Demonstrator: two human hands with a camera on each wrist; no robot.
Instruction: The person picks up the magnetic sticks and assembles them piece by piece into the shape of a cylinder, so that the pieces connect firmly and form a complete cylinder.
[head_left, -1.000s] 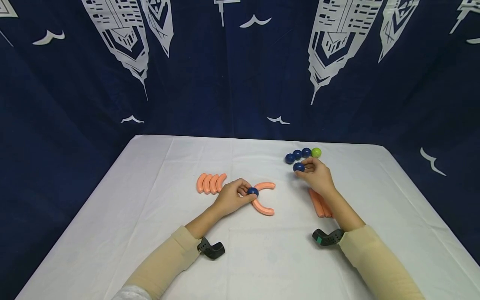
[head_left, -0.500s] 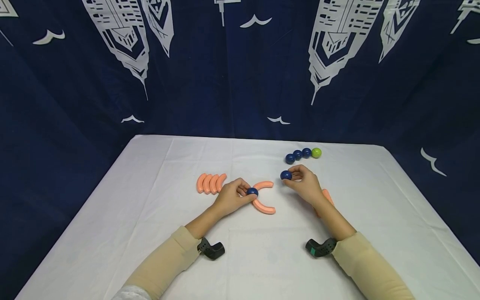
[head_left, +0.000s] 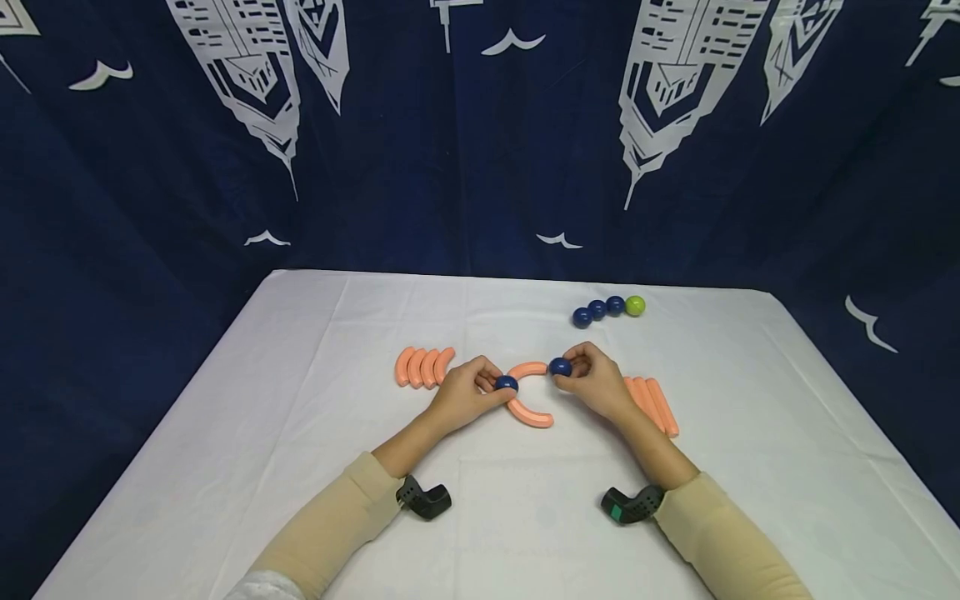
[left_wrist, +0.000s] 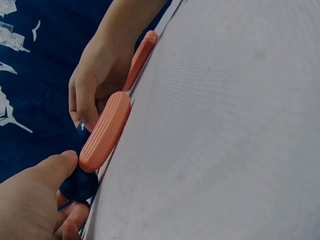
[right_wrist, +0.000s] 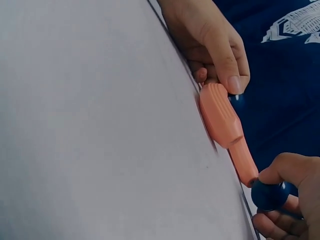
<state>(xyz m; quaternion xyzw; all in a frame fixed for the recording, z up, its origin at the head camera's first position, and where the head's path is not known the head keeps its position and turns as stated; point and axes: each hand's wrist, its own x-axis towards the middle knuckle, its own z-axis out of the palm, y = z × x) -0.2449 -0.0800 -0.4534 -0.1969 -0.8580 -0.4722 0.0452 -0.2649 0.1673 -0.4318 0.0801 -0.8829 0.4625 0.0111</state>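
Note:
My left hand [head_left: 467,392] pinches a dark blue ball [head_left: 507,383] between thumb and fingers. Two curved orange pieces fan out from that ball to the right: an upper one [head_left: 528,369] and a lower one [head_left: 531,415]. A second blue ball [head_left: 559,367] is pinched by my right hand [head_left: 596,383], right at the free end of the upper curved piece. In the right wrist view this ball [right_wrist: 269,195] meets the tip of an orange piece [right_wrist: 242,162]. The left wrist view shows the lower piece [left_wrist: 106,132] ending at the left hand's ball [left_wrist: 79,185].
Several curved orange pieces [head_left: 422,367] lie side by side left of my left hand. Straight orange rods [head_left: 657,404] lie beside my right forearm, which partly covers them. Farther back, three blue balls [head_left: 597,309] and a green ball [head_left: 635,306] form a row on the white-covered table [head_left: 360,317].
My right hand has carried its blue ball left and nearer, from beside the row of balls to the upper curved piece's end. My left hand has stayed in place.

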